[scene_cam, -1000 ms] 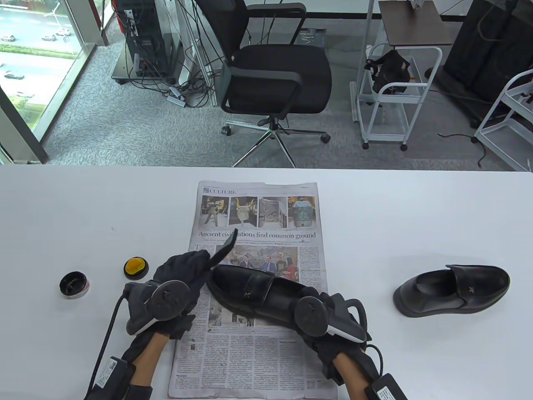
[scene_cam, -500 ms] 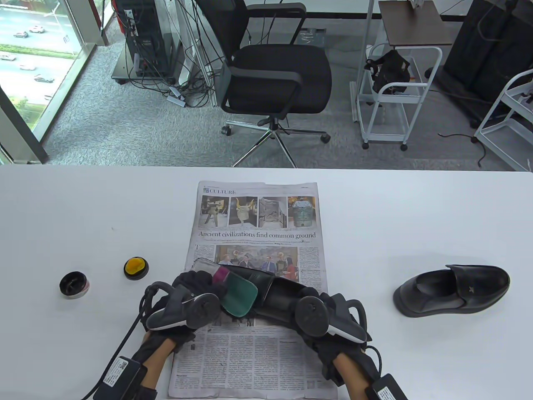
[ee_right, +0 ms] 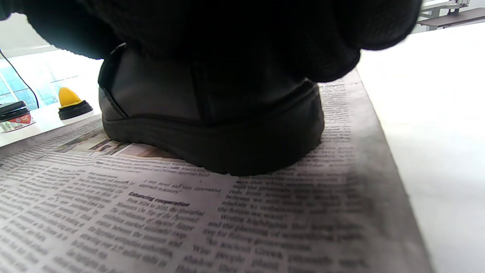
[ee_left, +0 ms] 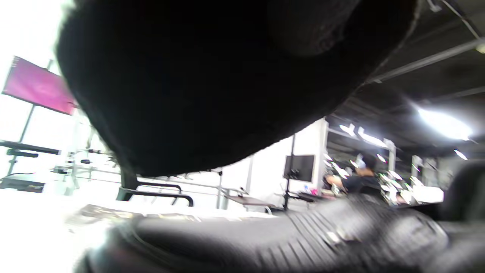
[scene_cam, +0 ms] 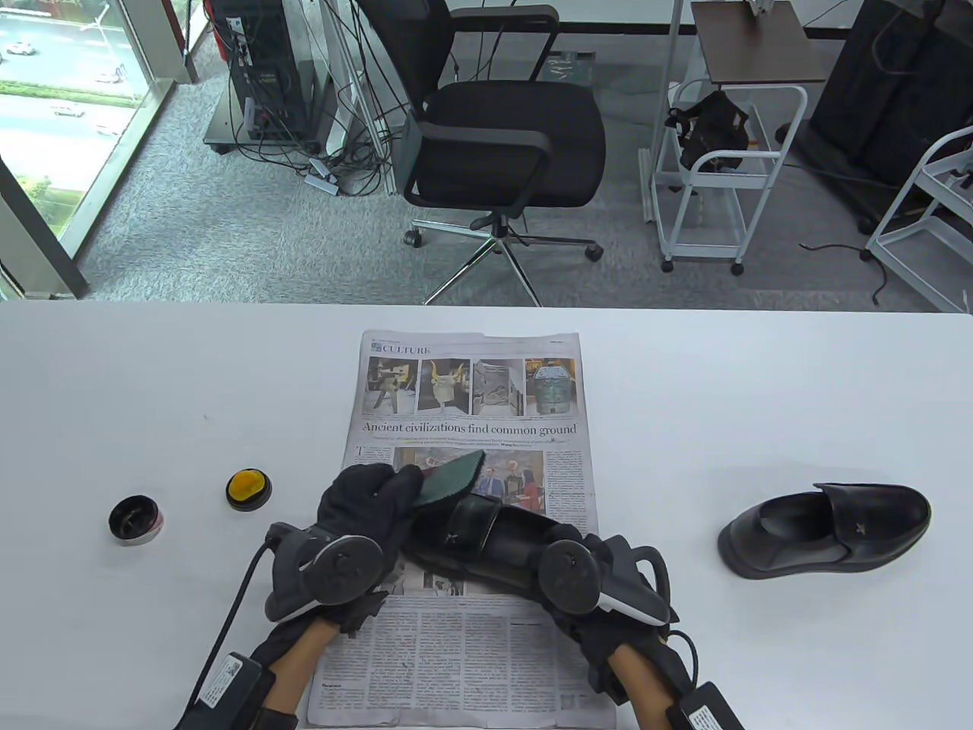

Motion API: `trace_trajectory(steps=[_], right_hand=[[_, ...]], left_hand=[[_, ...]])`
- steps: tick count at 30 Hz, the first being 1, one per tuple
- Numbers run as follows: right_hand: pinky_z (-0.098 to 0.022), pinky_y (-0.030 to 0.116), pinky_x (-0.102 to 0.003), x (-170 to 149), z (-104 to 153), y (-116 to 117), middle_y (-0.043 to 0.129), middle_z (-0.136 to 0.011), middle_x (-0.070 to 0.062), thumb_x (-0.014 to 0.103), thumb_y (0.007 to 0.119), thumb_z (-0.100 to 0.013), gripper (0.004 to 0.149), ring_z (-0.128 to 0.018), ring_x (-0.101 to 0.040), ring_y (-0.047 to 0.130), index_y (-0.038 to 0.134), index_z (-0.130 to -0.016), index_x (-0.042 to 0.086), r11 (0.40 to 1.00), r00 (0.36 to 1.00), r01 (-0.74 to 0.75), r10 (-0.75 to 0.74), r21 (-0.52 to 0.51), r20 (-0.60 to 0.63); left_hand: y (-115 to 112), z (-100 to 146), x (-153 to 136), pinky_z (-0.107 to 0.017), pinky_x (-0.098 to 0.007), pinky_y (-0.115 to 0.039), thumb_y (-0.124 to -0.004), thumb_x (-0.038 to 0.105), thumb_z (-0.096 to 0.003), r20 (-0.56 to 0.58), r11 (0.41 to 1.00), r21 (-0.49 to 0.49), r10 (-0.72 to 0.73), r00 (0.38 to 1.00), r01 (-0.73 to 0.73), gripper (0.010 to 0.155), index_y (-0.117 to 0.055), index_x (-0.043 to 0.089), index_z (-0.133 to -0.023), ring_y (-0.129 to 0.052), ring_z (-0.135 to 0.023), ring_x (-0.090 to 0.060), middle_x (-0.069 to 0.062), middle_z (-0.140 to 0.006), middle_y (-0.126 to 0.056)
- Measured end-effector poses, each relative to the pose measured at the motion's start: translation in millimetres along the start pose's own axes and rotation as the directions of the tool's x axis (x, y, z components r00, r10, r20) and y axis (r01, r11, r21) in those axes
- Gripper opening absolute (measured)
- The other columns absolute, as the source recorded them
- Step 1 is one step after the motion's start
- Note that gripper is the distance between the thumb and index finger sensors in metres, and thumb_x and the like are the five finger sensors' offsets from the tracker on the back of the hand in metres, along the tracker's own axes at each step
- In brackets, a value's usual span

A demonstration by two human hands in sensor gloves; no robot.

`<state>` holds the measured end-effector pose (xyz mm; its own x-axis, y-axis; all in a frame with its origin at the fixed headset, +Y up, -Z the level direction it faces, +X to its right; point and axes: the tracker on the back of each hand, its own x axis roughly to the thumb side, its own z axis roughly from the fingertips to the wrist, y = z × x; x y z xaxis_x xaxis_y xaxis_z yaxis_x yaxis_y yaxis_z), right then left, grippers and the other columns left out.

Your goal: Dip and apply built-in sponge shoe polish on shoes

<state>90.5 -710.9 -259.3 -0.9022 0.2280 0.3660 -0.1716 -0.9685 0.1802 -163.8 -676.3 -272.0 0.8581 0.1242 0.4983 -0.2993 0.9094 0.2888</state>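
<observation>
Black-gloved right hand [scene_cam: 600,578] grips my loafer's [scene_cam: 486,532] heel on newspaper [scene_cam: 464,646] | left hand [scene_cam: 365,502] holds green cloth [scene_cam: 450,477] at its toe | beyond, sponge cap [scene_cam: 248,488], polish tin [scene_cam: 136,519] untouched; second shoe [scene_cam: 825,528] waits.

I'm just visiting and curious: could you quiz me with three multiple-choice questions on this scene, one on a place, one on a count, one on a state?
1. Where is the yellow sponge?
A. on the newspaper
B. on the bare table, left of the newspaper
C. inside a shoe

2. How many shoes are on the table?
A. one
B. two
C. three

3. What is the right hand doing?
A. holding the shoe on the newspaper
B. lying flat
C. lifting the tin

Answers: 1 B, it sits beside the tin. 2 B, a second shoe lies far right. 3 A, it grips the heel.
</observation>
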Motion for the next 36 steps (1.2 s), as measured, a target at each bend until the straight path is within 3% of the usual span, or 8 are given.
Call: trace_trajectory(steps=[5, 7, 9, 16, 22, 26, 30, 36], right_hand=[[-0.055, 0.071, -0.064, 0, 0, 0, 0.063, -0.095, -0.008, 0.037, 0.074, -0.046, 0.039, -0.066, -0.047, 0.084, 0.076, -0.082, 0.023, 1.000, 1.000, 0.000, 0.000, -0.002, 0.000], [-0.055, 0.071, -0.064, 0, 0, 0, 0.062, -0.096, -0.008, 0.038, 0.074, -0.046, 0.039, -0.066, -0.047, 0.084, 0.076, -0.082, 0.023, 1.000, 1.000, -0.006, 0.006, -0.003, 0.001], [-0.055, 0.071, -0.064, 0, 0, 0, 0.062, -0.096, -0.008, 0.038, 0.074, -0.046, 0.039, -0.067, -0.047, 0.083, 0.076, -0.082, 0.023, 1.000, 1.000, 0.001, -0.001, -0.005, -0.004], [-0.055, 0.070, -0.064, 0, 0, 1, 0.062, -0.095, -0.008, 0.037, 0.074, -0.046, 0.039, -0.066, -0.047, 0.083, 0.076, -0.082, 0.023, 1.000, 1.000, 0.007, -0.007, -0.003, 0.001], [-0.055, 0.070, -0.064, 0, 0, 1, 0.062, -0.096, -0.008, 0.037, 0.074, -0.046, 0.039, -0.067, -0.048, 0.083, 0.076, -0.082, 0.023, 1.000, 1.000, 0.012, -0.012, -0.002, 0.000], [-0.055, 0.070, -0.064, 0, 0, 1, 0.062, -0.096, -0.008, 0.037, 0.074, -0.046, 0.039, -0.067, -0.048, 0.083, 0.076, -0.082, 0.023, 1.000, 1.000, 0.011, -0.011, -0.001, -0.003], [-0.055, 0.070, -0.065, 0, 0, 1, 0.062, -0.096, -0.008, 0.037, 0.074, -0.046, 0.039, -0.067, -0.048, 0.083, 0.076, -0.082, 0.023, 1.000, 1.000, 0.018, -0.018, -0.002, -0.009], [-0.056, 0.069, -0.065, -1, 0, 1, 0.062, -0.096, -0.008, 0.037, 0.074, -0.046, 0.039, -0.067, -0.048, 0.082, 0.076, -0.082, 0.023, 1.000, 1.000, 0.024, -0.024, -0.001, -0.008]], left_hand=[[-29, -3, 27, -0.067, -0.059, -0.070, -0.065, 0.031, -0.0591, 0.168, 0.969, -0.100, -0.207, 0.964, 0.225, 0.043, -0.061, 0.029, -0.102, -0.077, -0.097, -0.044, -0.006, -0.110, -0.073], [-37, -7, 31, -0.068, -0.060, -0.067, -0.066, 0.031, -0.0590, 0.208, 0.927, -0.165, -0.300, 0.931, 0.336, 0.044, -0.063, 0.032, -0.103, -0.072, -0.100, -0.046, -0.009, -0.112, -0.072], [-41, -9, 29, -0.069, -0.062, -0.065, -0.067, 0.034, -0.0592, 0.200, 0.880, -0.212, -0.386, 0.901, 0.424, 0.046, -0.062, 0.035, -0.105, -0.069, -0.101, -0.049, -0.012, -0.115, -0.068], [-39, -8, -5, -0.065, -0.063, -0.070, -0.068, 0.036, -0.0600, 0.017, 0.844, -0.317, -0.452, 0.892, 0.433, 0.047, -0.063, 0.032, -0.106, -0.079, -0.095, -0.049, -0.014, -0.109, -0.079], [-11, 1, -33, -0.059, -0.059, -0.079, -0.069, 0.037, -0.0599, -0.207, 0.907, -0.257, -0.389, 0.898, 0.333, 0.045, -0.070, 0.026, -0.104, -0.095, -0.082, -0.043, -0.012, -0.096, -0.093], [5, 5, -38, -0.058, -0.059, -0.080, -0.070, 0.036, -0.0602, -0.325, 0.977, -0.193, -0.149, 0.934, 0.089, 0.046, -0.072, 0.018, -0.103, -0.096, -0.079, -0.044, -0.015, -0.093, -0.095], [2, 3, -12, -0.058, -0.059, -0.080, -0.070, 0.036, -0.0598, -0.222, 0.989, -0.125, 0.050, 0.974, -0.079, 0.047, -0.074, 0.017, -0.102, -0.096, -0.079, -0.043, -0.015, -0.092, -0.095], [-11, 4, 20, -0.058, -0.058, -0.081, -0.072, 0.038, -0.0568, -0.020, 0.992, -0.125, -0.012, 1.000, 0.009, 0.043, -0.078, 0.026, -0.098, -0.097, -0.078, -0.041, -0.011, -0.090, -0.097]])
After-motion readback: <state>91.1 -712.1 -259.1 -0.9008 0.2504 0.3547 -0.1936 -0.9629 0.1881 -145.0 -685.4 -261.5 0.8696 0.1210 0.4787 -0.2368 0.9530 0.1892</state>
